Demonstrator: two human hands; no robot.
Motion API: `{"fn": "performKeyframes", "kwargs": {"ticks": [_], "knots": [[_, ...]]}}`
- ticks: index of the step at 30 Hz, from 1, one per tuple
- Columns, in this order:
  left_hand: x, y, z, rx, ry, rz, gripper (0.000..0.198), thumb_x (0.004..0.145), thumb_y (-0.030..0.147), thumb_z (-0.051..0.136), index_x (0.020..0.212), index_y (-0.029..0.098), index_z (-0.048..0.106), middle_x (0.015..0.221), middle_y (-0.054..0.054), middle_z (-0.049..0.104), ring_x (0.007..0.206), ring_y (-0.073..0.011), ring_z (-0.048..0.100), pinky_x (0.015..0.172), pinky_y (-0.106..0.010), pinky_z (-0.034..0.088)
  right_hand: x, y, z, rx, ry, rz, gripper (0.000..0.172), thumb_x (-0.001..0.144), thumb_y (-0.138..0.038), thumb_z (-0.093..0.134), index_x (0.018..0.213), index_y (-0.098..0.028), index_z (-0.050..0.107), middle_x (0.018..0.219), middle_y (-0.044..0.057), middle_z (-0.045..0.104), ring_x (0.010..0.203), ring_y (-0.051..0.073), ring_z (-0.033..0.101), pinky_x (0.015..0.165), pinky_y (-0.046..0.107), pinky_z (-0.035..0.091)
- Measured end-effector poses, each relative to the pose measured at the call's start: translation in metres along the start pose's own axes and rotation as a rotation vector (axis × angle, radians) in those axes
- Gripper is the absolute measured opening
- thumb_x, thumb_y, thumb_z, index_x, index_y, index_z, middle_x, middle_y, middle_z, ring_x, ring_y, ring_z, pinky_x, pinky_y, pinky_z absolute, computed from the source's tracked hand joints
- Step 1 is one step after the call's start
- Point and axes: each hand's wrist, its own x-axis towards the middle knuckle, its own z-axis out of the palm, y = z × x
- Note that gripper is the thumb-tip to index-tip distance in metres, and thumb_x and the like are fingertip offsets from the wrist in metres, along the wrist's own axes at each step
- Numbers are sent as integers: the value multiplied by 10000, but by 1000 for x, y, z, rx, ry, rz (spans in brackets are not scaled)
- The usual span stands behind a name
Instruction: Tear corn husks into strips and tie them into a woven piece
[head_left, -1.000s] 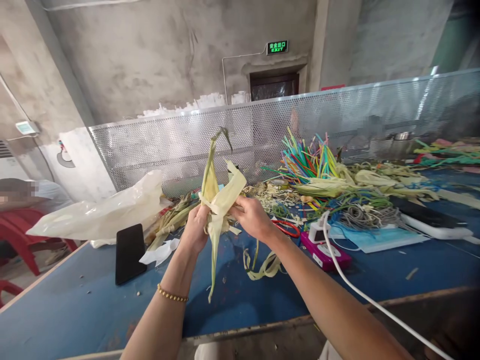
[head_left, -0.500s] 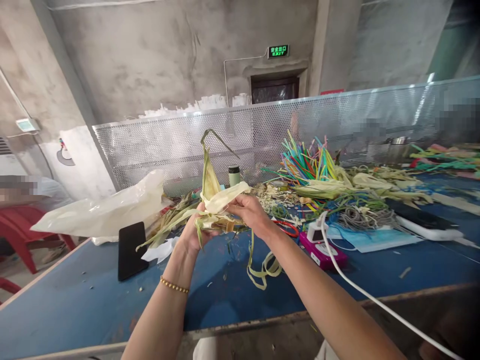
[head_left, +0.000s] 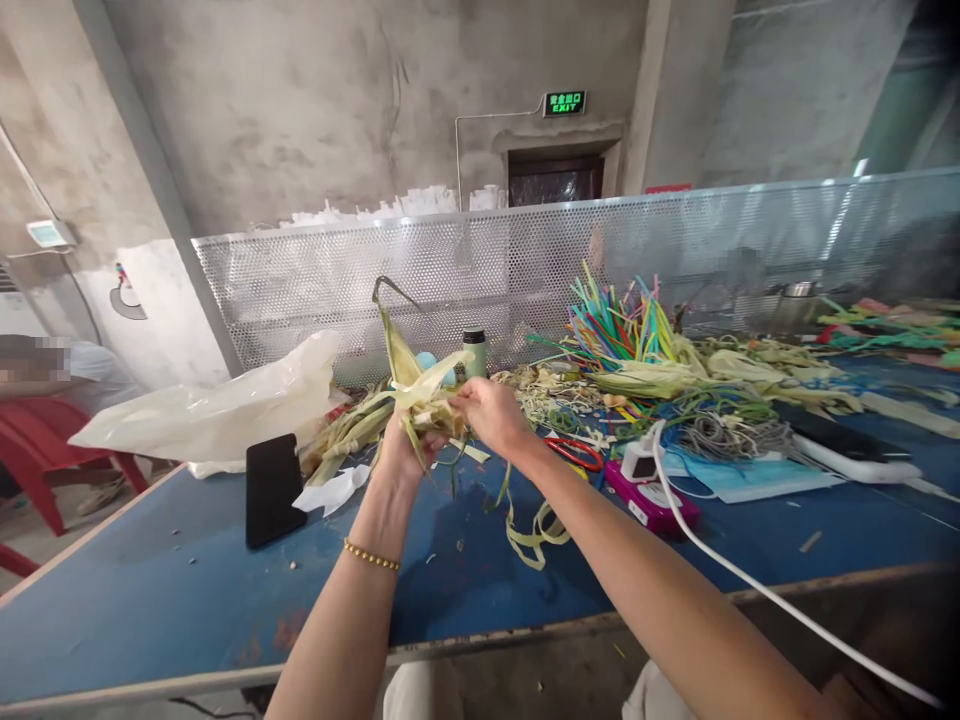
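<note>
Above the blue table [head_left: 187, 590], both my hands grip one bundle of pale green corn husk leaves [head_left: 409, 385]. My left hand [head_left: 401, 455] is wrapped round the bundle's lower part, a gold bracelet on its wrist. My right hand [head_left: 487, 412] pinches the folded leaves from the right side. One thin leaf tip sticks up and curls over. A loose curled husk strip [head_left: 534, 530] lies on the table under my right forearm.
A black phone [head_left: 271, 488] and a white plastic bag [head_left: 217, 415] lie left. Red-handled scissors [head_left: 574, 452], a pink device [head_left: 649, 500] with a white cable, coloured strips [head_left: 615, 325] and husk piles sit right. A perforated metal screen [head_left: 525, 260] backs the table. A person sits far left.
The husk bundle has been folded down from upright to a tighter, lower wad. Both hands moved slightly away from me and closer together around it.
</note>
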Motion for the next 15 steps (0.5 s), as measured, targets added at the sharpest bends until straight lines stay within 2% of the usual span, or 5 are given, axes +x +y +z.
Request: {"fn": "performKeyframes", "kwargs": {"ticks": [4, 7, 10, 12, 15], "knots": [[-2, -2, -1, 10, -32, -61, 382, 885, 339, 474, 555, 196, 345, 378, 79, 290, 271, -48, 190, 304, -184, 188, 7, 21, 1, 369, -98, 38, 364, 787, -496, 656, 660, -156, 621, 576, -11, 553, 531, 106, 458, 500, 229, 319], [1, -2, -2, 48, -72, -106, 385, 891, 339, 471, 551, 189, 369, 381, 75, 310, 271, -48, 194, 309, -186, 191, 13, 26, 3, 538, -116, 139, 377, 685, -513, 735, 643, -162, 604, 530, -38, 501, 484, 89, 420, 473, 230, 307], [3, 1, -5, 77, -97, -94, 369, 889, 327, 471, 558, 188, 383, 379, 78, 306, 270, -48, 188, 309, -189, 184, 18, 24, 8, 645, -101, 259, 388, 614, -496, 785, 685, -170, 588, 554, -34, 537, 485, 94, 455, 469, 234, 345], [3, 3, -7, 129, -59, -74, 370, 877, 328, 486, 551, 194, 371, 369, 83, 288, 268, -48, 181, 308, -193, 171, 20, 21, 10, 618, -118, 268, 368, 623, -476, 784, 685, -176, 579, 570, -24, 558, 497, 101, 476, 477, 240, 363], [4, 3, -9, 246, 125, 72, 333, 829, 354, 554, 578, 190, 409, 388, 75, 349, 282, -51, 241, 319, -192, 174, 21, 15, 7, 471, -118, 205, 317, 651, -408, 783, 600, -177, 573, 543, -19, 539, 504, 99, 454, 493, 243, 328]]}}
